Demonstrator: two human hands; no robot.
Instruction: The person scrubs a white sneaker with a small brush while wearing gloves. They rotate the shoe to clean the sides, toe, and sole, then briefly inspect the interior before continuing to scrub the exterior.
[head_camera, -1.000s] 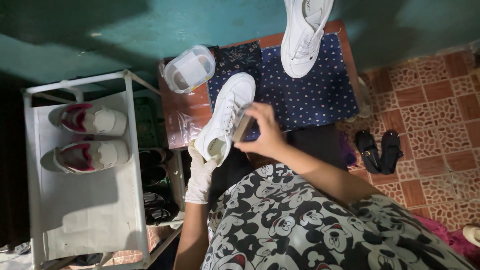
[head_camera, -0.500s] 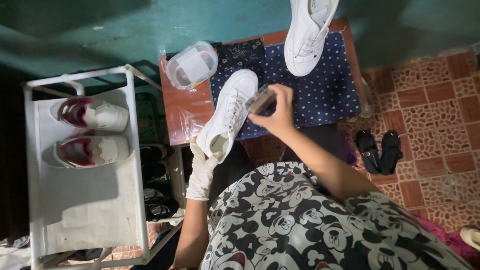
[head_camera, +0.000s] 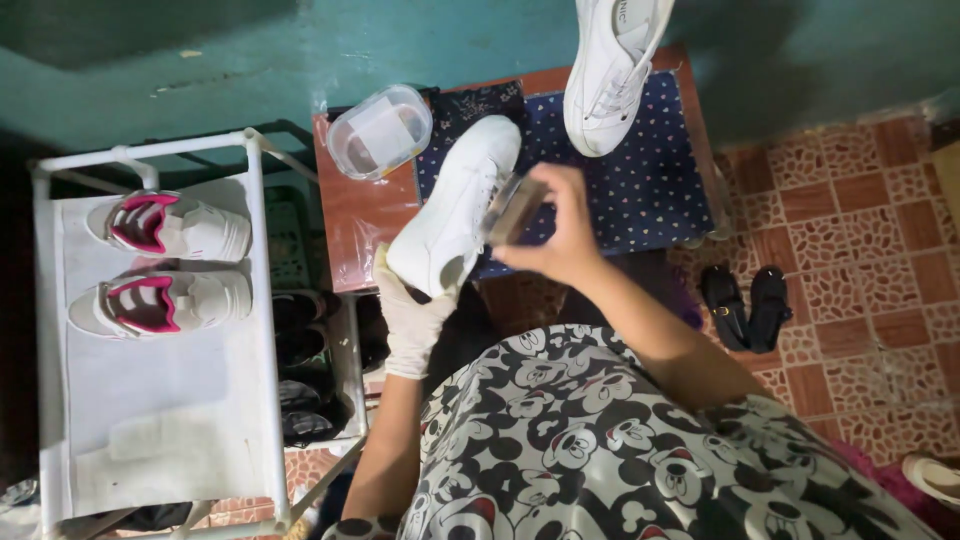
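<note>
Rolled further onto its side since the earlier frame, white sneaker (head_camera: 455, 210) sits over the table's (head_camera: 355, 215) front edge, gloved left hand (head_camera: 412, 318) gripping its heel, right hand (head_camera: 560, 235) fingers clamped on brush (head_camera: 512, 208) mid-scrub; next stroke likely needs steady bracing.

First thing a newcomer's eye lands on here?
The white sneaker at centre, its heel gripped by the gloved left hand while the bare right hand presses a brush to its side. Behind, its twin stands on the dotted blue cloth; left, two pink-lined sneakers lie on a white rack.
</note>
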